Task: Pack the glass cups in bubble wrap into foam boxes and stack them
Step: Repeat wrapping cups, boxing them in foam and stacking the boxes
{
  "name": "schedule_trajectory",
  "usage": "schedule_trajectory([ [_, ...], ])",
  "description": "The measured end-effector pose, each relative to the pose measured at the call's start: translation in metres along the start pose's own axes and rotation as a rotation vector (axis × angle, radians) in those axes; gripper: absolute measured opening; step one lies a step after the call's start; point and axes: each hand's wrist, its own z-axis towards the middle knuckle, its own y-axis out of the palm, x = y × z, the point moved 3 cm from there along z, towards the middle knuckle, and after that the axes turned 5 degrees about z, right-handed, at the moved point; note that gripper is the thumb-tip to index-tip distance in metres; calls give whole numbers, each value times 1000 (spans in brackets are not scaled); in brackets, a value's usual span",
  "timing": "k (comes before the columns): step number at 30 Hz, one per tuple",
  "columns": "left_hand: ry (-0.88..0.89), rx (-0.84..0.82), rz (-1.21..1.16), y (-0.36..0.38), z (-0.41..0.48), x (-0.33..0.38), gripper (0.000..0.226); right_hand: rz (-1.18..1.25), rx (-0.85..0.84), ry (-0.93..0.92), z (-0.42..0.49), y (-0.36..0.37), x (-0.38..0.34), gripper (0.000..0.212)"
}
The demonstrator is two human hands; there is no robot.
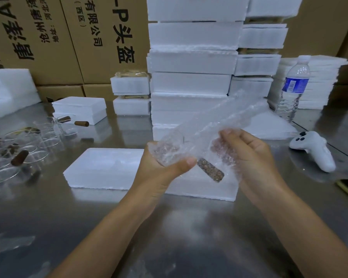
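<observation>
Step in hand: I judge this as wrapping. One cup is being rolled into its sleeve, and it is not boxed yet.
Left hand (165,169): fingers and thumb curl round the wrapped cup (169,155), held in the air above the middle of the counter (169,237).
Right hand (247,155): fingers are bent, pinching the near end of the bubble wrap (219,121). Its free tail slants up and away.
Cup handle (210,171): a brown, cork-like stub pokes out between my two hands.
Foam box (105,167): a white, grainy slab lying flat just below the hands. I cannot tell whether it is lidded.
Next move: I reckon the loose tail wants rolling snug round the glass before the bundle goes down into the foam.
Loose glass cups (18,149): clear and round-rimmed with brown handles, crowded by the counter's left edge.
Stack of foam boxes (191,83): a tall column toward the back edge.
Right edge: a ribbed water bottle (293,87) and a smooth white controller (313,151).
</observation>
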Motion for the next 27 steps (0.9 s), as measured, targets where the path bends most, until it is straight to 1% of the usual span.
schedule_trajectory([
  [3, 41, 27, 134, -2, -3, 1, 75, -60, 2, -51, -2, 0, -2, 15],
  [7, 169, -53, 309, 2, -8, 6, 80, -176, -38, -174, -10, 7, -3, 9],
  [8, 201, -68, 345, 4, -10, 8, 79, -244, -55, -224, -12, 9, -2, 11],
  [9, 238, -80, 374, 6, -11, 10, 77, -366, -92, -307, -13, 11, -3, 16],
  [11, 300, -89, 403, 9, -12, 11, 71, -596, -203, -432, -16, 16, -1, 23],
  [12, 313, -86, 404, 9, -13, 12, 69, -662, -245, -440, -18, 17, 1, 28],
  [15, 349, -71, 447, 7, -13, 12, 66, -741, -307, -423, -18, 16, 6, 44],
  [18, 343, -87, 522, 9, -14, 10, 64, -818, -346, -426, -16, 16, 6, 45],
  [20, 363, -87, 558, 10, -15, 9, 59, -819, -342, -420, -14, 18, 5, 38],
  [21, 375, -83, 567, 10, -15, 9, 56, -773, -315, -406, -15, 19, 4, 33],
  [22, 379, -78, 572, 10, -15, 9, 53, -699, -266, -380, -14, 18, 4, 22],
  [23, 381, -70, 582, 9, -14, 9, 51, -625, -210, -343, -13, 17, 4, 7],
  [24, 387, -57, 600, 8, -14, 9, 50, -573, -157, -308, -12, 15, 5, 10],
  [25, 397, -45, 622, 7, -13, 9, 48, -538, -135, -287, -12, 13, 4, 24],
  [26, 407, -36, 641, 6, -13, 9, 47, -514, -137, -285, -12, 12, 5, 33],
  [27, 415, -29, 654, 6, -13, 9, 45, -515, -148, -310, -14, 12, 3, 36],
])
